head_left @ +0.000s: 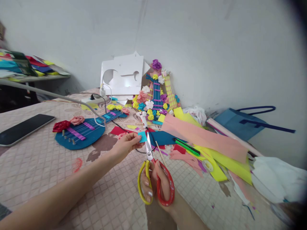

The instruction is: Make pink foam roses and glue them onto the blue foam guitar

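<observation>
Between thumb and fingers, my left hand point(127, 143) pinches a small light-blue piece of paper point(142, 137). My right hand point(157, 182) is closed round a pair of scissors point(149, 154) with one yellow and one red handle loop. The blades point away from me, slightly parted, right beside the blue piece; whether they touch it I cannot tell. Just beyond my hands lies a white glue gun point(143, 118). To the left rests a blue paper guitar point(81, 132) with strings, purple strips and paper flowers.
A black phone point(26, 127) lies at the left. Right of my hands are a green cutter knife point(187, 147), pink crepe paper point(203, 137) and yellow sheets. Flower-covered guitars point(157, 92) and white cut-out boards point(122, 75) lean on the wall. A blue bag point(242, 123) sits far right.
</observation>
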The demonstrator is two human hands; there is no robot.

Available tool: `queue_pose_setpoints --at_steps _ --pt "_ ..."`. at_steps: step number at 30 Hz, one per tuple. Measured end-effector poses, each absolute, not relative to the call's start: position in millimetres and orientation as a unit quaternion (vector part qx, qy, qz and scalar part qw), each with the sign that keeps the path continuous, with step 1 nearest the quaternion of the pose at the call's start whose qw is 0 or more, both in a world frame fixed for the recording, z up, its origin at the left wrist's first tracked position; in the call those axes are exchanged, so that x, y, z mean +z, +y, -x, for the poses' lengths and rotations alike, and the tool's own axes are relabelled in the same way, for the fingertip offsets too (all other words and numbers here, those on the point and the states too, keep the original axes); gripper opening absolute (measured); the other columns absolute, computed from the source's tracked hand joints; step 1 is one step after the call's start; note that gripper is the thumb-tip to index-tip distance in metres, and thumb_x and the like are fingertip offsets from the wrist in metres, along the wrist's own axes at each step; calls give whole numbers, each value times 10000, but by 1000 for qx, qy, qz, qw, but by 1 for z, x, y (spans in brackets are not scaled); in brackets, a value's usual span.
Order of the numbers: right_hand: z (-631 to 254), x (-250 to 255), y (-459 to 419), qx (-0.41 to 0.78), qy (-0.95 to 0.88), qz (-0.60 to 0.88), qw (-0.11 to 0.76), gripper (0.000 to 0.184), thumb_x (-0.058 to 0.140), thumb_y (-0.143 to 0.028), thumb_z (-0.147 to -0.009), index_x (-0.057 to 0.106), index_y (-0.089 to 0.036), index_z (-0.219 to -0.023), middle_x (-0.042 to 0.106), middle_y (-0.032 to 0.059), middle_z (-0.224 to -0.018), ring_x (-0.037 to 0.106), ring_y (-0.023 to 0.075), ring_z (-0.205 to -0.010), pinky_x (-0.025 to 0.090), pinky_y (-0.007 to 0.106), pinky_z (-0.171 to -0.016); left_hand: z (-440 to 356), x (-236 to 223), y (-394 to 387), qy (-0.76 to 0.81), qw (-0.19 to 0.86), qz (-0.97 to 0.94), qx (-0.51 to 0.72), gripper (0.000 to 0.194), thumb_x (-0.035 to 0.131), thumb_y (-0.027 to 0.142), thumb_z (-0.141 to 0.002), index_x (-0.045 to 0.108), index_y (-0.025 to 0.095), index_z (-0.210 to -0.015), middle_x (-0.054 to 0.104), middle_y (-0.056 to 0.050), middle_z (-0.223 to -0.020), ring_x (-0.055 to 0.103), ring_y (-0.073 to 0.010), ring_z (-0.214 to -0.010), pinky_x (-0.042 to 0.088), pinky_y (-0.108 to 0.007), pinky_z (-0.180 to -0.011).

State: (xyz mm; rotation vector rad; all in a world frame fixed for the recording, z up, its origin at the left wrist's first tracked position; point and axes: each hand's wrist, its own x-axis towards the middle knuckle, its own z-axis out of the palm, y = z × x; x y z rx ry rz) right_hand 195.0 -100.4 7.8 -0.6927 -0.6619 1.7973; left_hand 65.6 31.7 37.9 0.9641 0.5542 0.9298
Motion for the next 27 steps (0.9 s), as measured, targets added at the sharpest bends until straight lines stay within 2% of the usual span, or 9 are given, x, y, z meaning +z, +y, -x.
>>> queue_pose_setpoints --at_steps 7,13,16,21,27 --pt "-196 10 -101 752 -281 281 526 550 334 -683 -863 527 -172 -799 508 -25 -576 423 69 -386 409 195 -387 -67 36 30 248 747 -454 418 288 779 329 -683 563 138 -688 637 -10 -656 613 -109 -618 513 -219 -635" --pt "-194 19 -101 746 -280 282 534 495 429 -678 -834 515 -190 -840 505 -47 -578 386 49 -358 372 170 -361 -68 37 29 249 755 -448 410 296 779 326 -684 551 137 -677 629 -8 -662 617 -106 -612 508 -216 -630" --pt "-193 20 -100 738 -284 294 537 452 483 -631 -839 503 -185 -773 472 -66 -542 338 29 -329 334 146 -331 -67 36 30 250 757 -444 409 294 776 326 -688 551 138 -677 636 -13 -673 623 -109 -621 508 -217 -634" --pt "-194 16 -98 733 -314 314 516 556 423 -669 -844 454 -173 -595 375 -80 -398 315 37 -279 300 145 -283 -67 38 30 255 755 -443 410 294 779 328 -681 553 140 -676 635 -10 -673 624 -113 -628 509 -221 -639" --pt "-195 9 -96 732 -296 310 529 520 485 -673 -809 455 -182 -640 391 -89 -422 286 29 -270 289 140 -261 -67 38 30 259 753 -450 405 317 788 353 -662 552 142 -669 633 -9 -667 614 -110 -634 510 -216 -636"
